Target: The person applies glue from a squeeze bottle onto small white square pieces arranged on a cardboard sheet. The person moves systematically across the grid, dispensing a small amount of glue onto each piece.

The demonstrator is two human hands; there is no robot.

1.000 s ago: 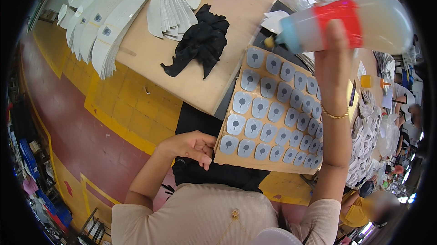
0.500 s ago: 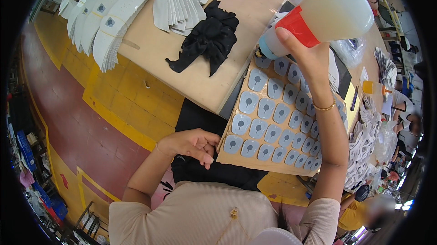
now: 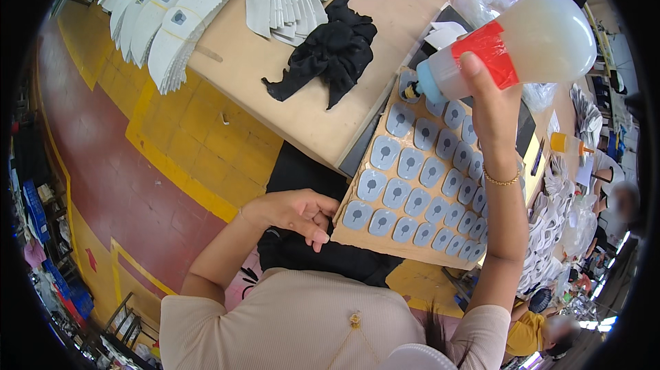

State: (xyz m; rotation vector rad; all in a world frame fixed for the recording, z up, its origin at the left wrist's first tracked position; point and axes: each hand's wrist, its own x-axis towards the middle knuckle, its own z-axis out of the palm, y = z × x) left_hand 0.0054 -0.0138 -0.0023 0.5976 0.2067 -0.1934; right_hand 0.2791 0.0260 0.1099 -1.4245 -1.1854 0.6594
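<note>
My right hand [image 3: 493, 98] is closed around a large translucent squeeze bottle [image 3: 553, 40] with red tape and a light-blue cap. The bottle leans, nozzle downward, its dark tip [image 3: 411, 90] at a patch in the far left corner of a brown cardboard board [image 3: 440, 257]. Whether the tip touches the patch is hard to tell. Rows of grey-blue rounded patches [image 3: 395, 193], each with a darker mark, cover the board. My left hand [image 3: 297, 217] has curled fingers at the board's near left corner, the forefinger against its edge and the thumb below it.
The tan table [image 3: 275, 81] holds a crumpled black cloth [image 3: 333, 50], fanned white pieces [image 3: 285, 2] and stacked white panels [image 3: 182, 40]. To the right are a pen [image 3: 538, 157], a small orange-tipped bottle [image 3: 567, 143] and piled white pieces [image 3: 550, 226]. Other people sit farther right.
The bottle has tipped to lie flatter, and its nozzle has shifted slightly right and nearer over the far left patch. My left hand keeps its place at the board's corner.
</note>
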